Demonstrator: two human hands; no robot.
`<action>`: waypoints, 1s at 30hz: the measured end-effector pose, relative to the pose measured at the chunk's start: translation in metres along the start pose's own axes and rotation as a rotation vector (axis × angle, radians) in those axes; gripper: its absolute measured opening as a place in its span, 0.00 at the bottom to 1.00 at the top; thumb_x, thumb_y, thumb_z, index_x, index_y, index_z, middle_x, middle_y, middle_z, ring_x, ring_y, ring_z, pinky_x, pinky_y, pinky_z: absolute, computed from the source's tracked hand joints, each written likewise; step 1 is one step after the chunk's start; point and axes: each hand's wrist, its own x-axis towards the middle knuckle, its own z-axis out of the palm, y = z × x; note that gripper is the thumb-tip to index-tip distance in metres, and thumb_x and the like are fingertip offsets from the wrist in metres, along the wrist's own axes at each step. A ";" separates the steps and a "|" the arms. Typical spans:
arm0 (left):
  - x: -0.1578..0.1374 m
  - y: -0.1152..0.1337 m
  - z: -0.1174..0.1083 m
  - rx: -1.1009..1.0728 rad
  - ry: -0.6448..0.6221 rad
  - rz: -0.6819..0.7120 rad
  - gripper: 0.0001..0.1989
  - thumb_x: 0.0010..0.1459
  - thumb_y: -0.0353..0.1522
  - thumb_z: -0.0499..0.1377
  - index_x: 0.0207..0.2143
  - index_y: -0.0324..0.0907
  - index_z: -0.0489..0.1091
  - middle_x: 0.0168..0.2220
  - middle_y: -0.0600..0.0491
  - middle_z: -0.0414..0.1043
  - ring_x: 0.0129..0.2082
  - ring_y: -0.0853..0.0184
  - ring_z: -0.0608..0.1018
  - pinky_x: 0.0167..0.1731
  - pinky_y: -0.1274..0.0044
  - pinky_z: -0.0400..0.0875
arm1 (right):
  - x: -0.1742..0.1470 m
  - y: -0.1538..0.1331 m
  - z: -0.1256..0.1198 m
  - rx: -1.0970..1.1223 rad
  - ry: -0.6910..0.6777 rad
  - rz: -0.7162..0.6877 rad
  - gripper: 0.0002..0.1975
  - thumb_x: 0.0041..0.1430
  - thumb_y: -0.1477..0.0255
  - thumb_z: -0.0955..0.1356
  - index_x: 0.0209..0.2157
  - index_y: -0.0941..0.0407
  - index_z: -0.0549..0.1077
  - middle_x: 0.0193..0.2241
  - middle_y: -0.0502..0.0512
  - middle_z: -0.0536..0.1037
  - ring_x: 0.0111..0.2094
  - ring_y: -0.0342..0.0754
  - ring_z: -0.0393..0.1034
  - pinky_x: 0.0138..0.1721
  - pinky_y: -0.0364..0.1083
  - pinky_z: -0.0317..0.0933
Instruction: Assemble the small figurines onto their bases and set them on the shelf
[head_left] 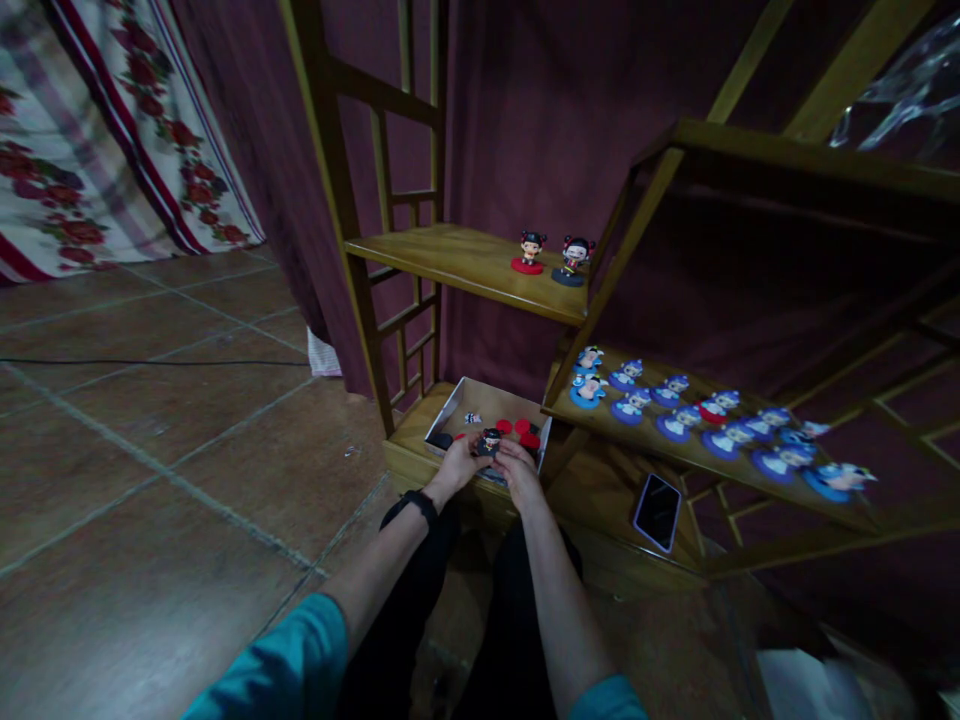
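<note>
Both my hands hold one small black-haired figurine [490,441] on a dark base, over the front of an open cardboard box [457,402]. My left hand [460,466] grips it from the left side, and my right hand [517,464] closes on it from the right. Inside the box lie several red discs [523,427], a dark disc [443,440] and a small white-and-black figure [472,418]. On the shelf above stand a figurine on a red base [528,252] and another on a dark grey base [574,260].
A wooden shelf unit [442,262] stands before a purple curtain [517,130]. Several blue and purple figurines [677,422] line the right shelf. A phone [658,512] lies on the lower board. Clear plastic [900,90] sits at upper right; a cable [150,362] crosses the tiled floor.
</note>
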 end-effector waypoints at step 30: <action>-0.012 0.023 -0.017 -0.163 -0.060 -0.184 0.19 0.36 0.34 0.69 0.32 0.35 0.72 0.24 0.52 0.73 0.23 0.71 0.72 0.27 0.79 0.66 | -0.007 -0.003 0.005 0.039 -0.117 0.113 0.15 0.42 0.70 0.72 0.36 0.56 0.74 0.32 0.53 0.79 0.31 0.43 0.73 0.35 0.44 0.66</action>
